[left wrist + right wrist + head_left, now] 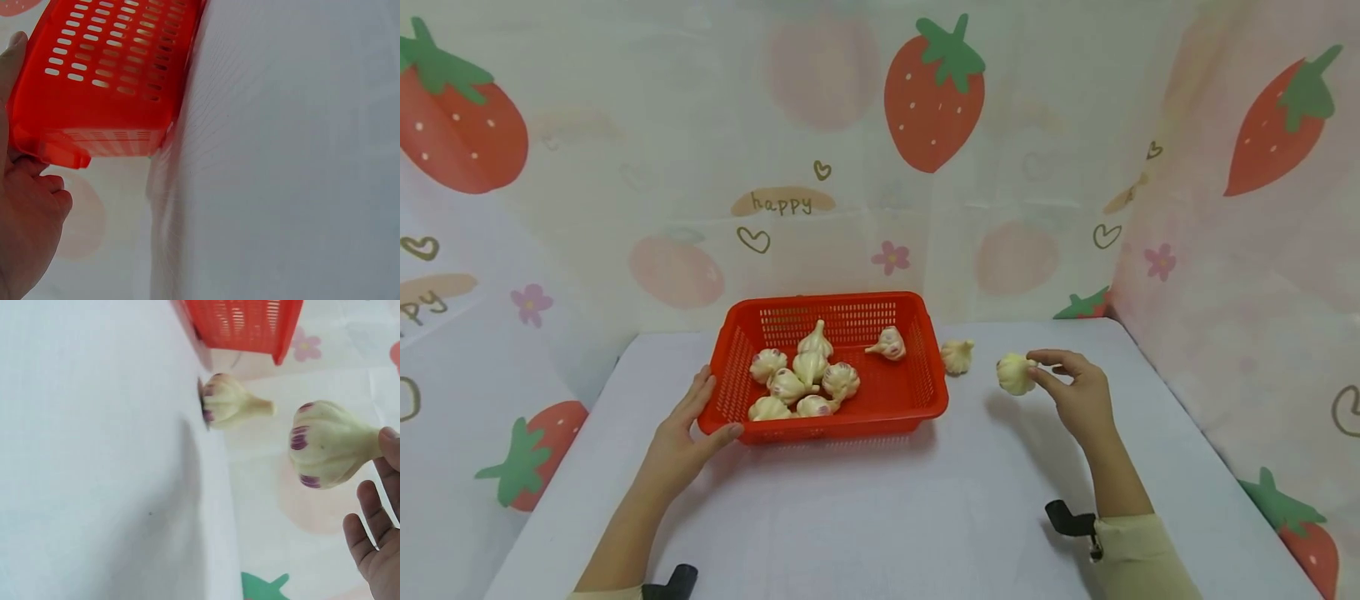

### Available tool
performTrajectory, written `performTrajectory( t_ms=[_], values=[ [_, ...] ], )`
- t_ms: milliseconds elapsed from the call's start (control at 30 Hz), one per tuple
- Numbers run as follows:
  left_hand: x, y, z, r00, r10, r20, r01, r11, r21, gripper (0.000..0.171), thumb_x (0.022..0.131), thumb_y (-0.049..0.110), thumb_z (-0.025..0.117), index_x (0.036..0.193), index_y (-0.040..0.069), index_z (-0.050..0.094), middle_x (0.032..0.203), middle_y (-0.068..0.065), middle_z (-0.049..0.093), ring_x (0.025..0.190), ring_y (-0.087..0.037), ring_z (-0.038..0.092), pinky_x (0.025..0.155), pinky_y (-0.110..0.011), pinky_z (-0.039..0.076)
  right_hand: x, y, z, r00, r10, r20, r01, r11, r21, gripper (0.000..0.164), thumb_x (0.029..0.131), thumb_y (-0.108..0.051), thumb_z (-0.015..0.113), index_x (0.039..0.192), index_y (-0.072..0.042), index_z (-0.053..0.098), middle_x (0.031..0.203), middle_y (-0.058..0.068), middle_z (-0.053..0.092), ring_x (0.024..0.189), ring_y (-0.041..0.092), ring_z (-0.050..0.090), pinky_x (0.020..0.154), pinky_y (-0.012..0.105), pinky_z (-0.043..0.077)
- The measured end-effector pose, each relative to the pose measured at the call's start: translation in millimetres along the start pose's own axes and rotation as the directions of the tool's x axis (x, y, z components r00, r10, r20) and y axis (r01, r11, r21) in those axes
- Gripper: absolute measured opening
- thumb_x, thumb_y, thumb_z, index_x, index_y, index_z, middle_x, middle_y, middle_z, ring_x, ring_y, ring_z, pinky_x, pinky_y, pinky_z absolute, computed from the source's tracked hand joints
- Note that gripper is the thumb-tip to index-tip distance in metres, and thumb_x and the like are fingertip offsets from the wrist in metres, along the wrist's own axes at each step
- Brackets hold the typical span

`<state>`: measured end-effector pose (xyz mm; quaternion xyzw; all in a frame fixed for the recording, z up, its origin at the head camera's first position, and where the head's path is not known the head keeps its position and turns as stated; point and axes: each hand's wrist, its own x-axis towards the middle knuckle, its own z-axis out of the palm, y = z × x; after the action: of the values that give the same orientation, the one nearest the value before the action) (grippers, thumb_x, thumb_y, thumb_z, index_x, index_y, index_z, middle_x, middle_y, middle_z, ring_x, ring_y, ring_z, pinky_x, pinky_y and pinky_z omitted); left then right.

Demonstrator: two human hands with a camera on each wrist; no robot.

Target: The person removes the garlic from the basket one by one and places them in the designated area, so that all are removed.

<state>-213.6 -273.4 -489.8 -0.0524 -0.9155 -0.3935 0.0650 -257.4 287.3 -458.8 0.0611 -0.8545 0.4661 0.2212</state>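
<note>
My right hand point(1084, 404) pinches a garlic bulb point(328, 445) by its stem, between thumb and fingertips, above the table. A second garlic bulb point(957, 357) stands on the cloth just right of the red plastic basket point(880, 423). My left hand point(679, 450) grips that basket at its front left corner, thumb over the front rim. In the left wrist view, fingers point(51, 183) curl beneath the rim. Several garlic bulbs point(808, 367) cluster in the basket's left half, and one more bulb point(890, 343) lies near its back right.
A white cloth point(880, 517) covers the table. Behind and on both sides hang pale sheets printed with strawberries point(935, 96), hearts and flowers. Black wrist mounts point(1070, 518) sit on the forearms.
</note>
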Motion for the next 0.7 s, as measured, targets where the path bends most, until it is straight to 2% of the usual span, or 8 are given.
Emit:
performTrajectory(
  t_ms=[233, 400, 600, 700],
  values=[
    [0.9, 1.5, -0.1, 1.0, 0.001, -0.003, -0.001, 1.0, 0.002, 0.099, 0.089, 0.054, 0.074, 0.165, 0.02, 0.019, 0.173, 0.004, 0.01, 0.159, -0.034, 0.012, 0.112, -0.074, 0.03, 3.9, 11.6, 1.6, 0.999, 0.044, -0.002, -0.044, 0.999, -0.007, 0.026, 0.093, -0.022, 0.078, 0.116, -0.009, 0.077, 0.115, 0.01, 0.075, 0.104, 0.001, 0.056, 0.092, 0.025, 0.046],
    [0.1, 2.8, -0.6, 1.0, 0.004, 0.002, -0.004, 1.0, -0.01, 0.099, 0.089, 0.053, 0.075, 0.165, 0.02, 0.019, 0.173, 0.005, 0.01, 0.159, -0.032, 0.011, 0.114, -0.073, 0.029, 11.3, 15.9, 5.4, 0.999, 0.043, 0.026, -0.042, 0.999, -0.027, 0.026, 0.094, -0.023, 0.077, 0.116, -0.01, 0.077, 0.116, 0.01, 0.074, 0.105, 0.009, 0.058, 0.093, 0.023, 0.047],
    [-0.5, 2.6, -1.8, 1.0, 0.0, 0.004, 0.0, 1.0, -0.012, 0.098, 0.09, 0.053, 0.074, 0.165, 0.02, 0.019, 0.173, 0.005, 0.01, 0.159, -0.033, 0.011, 0.113, -0.073, 0.03, 24.4, 22.0, 9.0, 0.996, 0.06, 0.073, -0.056, 0.997, -0.058, 0.027, 0.095, -0.024, 0.075, 0.119, -0.01, 0.076, 0.116, 0.013, 0.072, 0.109, 0.023, 0.06, 0.094, 0.03, 0.048],
    [-0.1, 2.1, -1.1, 1.0, 0.002, 0.003, -0.002, 1.0, -0.007, 0.099, 0.089, 0.053, 0.074, 0.165, 0.021, 0.02, 0.173, 0.006, 0.01, 0.159, -0.032, 0.012, 0.113, -0.073, 0.03, 29.6, 25.4, 9.3, 0.992, 0.089, 0.094, -0.082, 0.994, -0.076, 0.029, 0.096, -0.026, 0.074, 0.12, -0.01, 0.075, 0.117, 0.014, 0.07, 0.109, 0.026, 0.06, 0.093, 0.035, 0.048]
  ],
)
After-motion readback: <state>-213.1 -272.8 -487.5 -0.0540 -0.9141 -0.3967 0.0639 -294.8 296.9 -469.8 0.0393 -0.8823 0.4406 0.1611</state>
